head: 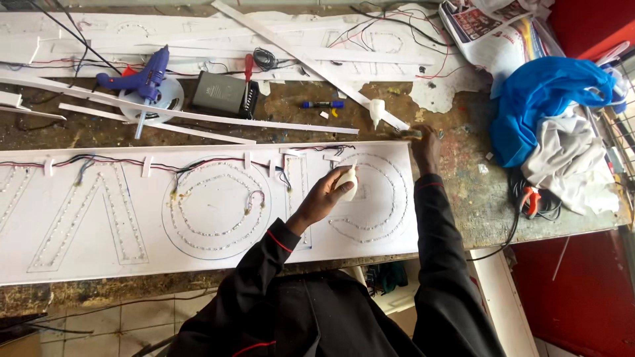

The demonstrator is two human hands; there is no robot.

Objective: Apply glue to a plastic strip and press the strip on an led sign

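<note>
Hands work over a long white board (205,218) that lies across the middle of the frame on a stained tabletop (463,192). The left hand (329,193), just right of centre, has its grip closed around a small white bottle (347,183), pressed against the board inside a ring-shaped outline of dotted lights. The right hand (423,142), a little higher and further right at the board's upper right corner, has its grip closed on a small greenish object (410,133); what it is cannot be told. Both sleeves are black with thin red trim. Letter shapes are traced on the board in rows of tiny lights, and red and black wires (198,164) run along its top edge, held down by white tabs. In the upper left of the frame a blue glue gun (147,74) rests on a white roll of tape (159,99), and a grey box (220,92) sits just right of it. White strips (198,118) lie slanted across the upper part of the tabletop. A blue cloth (542,99) and a pale cloth (569,162) are heaped at the right of the frame, with a newspaper (483,30) above them in the upper right.
</note>
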